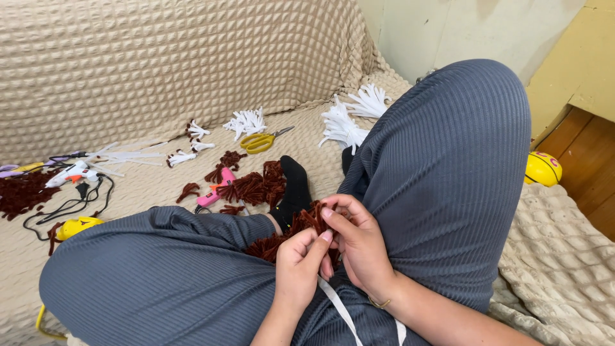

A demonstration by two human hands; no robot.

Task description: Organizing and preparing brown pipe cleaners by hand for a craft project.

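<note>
We see both hands meeting in the lap, over the grey ribbed trousers [442, 166]. The left hand [298, 266] and the right hand [359, 240] pinch a bundle of dark red-brown yarn [307, 221] between them; each grip is narrow, fingertips closed on the strands. A white ribbon [339, 307] trails from under the hands toward 6 o'clock.

The raised right knee fills the view from 12 to 3 o'clock of the hands and hides part of the couch behind it. The left thigh lies across at 8 o'clock. A foot in a black sock [293, 189] sits at 11 o'clock, just beside the bundle.

On the beige textured couch cover [160, 70], more red-brown yarn pieces [253, 186] lie near the sock, with a pink tool [218, 189] among them. Further toward 11 o'clock are yellow-handled scissors [262, 141] and white yarn tassels [246, 120]; more white tassels [349, 118] lie at 12 o'clock against the knee. Far off at 9 o'clock rest a white glue gun [70, 173] with a black cord [70, 205], a heap of red-brown yarn [22, 192] and a yellow object [80, 225]. At 3 o'clock, well apart on the wooden floor, is a yellow ball [542, 168].
</note>
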